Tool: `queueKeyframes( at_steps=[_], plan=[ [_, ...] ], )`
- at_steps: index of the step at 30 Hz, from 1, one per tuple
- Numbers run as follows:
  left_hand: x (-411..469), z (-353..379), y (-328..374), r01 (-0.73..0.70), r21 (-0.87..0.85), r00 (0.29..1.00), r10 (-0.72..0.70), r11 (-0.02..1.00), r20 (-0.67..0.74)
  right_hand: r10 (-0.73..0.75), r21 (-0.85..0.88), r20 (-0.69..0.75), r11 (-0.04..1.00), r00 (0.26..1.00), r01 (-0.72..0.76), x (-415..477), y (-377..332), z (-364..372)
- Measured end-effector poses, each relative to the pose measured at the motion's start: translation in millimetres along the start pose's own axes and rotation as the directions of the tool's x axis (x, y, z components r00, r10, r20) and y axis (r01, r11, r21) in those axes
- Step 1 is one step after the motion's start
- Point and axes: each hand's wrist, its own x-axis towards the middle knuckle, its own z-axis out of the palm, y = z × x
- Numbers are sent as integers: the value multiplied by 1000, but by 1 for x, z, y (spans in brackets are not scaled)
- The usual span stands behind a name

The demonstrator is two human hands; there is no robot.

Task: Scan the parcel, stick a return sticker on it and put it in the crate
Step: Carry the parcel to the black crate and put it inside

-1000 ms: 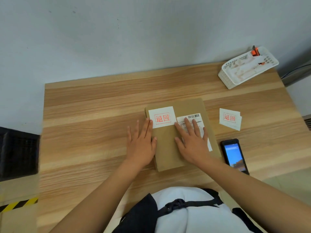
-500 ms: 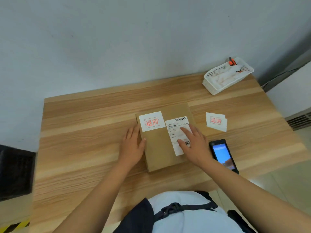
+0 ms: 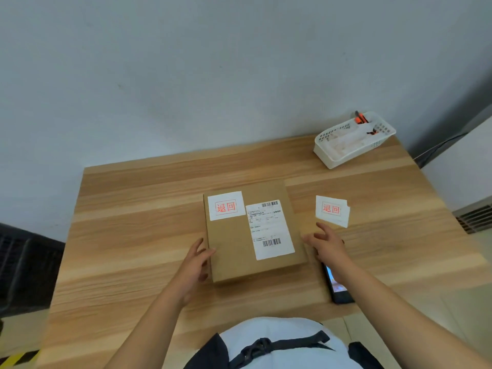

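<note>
A flat brown cardboard parcel (image 3: 234,241) lies in the middle of the wooden table (image 3: 133,235). A white return sticker (image 3: 226,205) with red characters sits on its top left corner, beside a white shipping label (image 3: 269,229) with barcodes. My left hand (image 3: 195,265) touches the parcel's left edge, thumb on the top face. My right hand (image 3: 326,245) hovers just off the parcel's right edge, fingers spread, holding nothing. A black crate (image 3: 24,265) shows at the left, below table level.
A small stack of spare return stickers (image 3: 332,210) lies right of the parcel. A black handheld scanner (image 3: 337,287) with a lit screen lies partly under my right wrist. A white plastic basket (image 3: 354,138) with orange-capped pens stands at the back right corner.
Both hands have slid off the top of the parcel to its left and right sides. The camera view has tilted up and shifted left.
</note>
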Motion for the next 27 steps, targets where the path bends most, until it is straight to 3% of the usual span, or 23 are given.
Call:
queueKeyframes(
  at_steps=[5, 14, 27],
  plan=[
    [-7, 16, -2, 29, -26, 999, -30, 999, -12, 48, -27, 126, 999, 991, -45, 16, 1, -1],
    [-16, 37, -2, 26, -25, 993, -29, 999, -115, 2, -66, 267, 998, 964, 16, 27, -6, 5],
    [-46, 71, -29, -33, -104, 972, 7, 994, -235, -78, -48, 348, 994, 934, 101, 24, -1, -14]
  ],
)
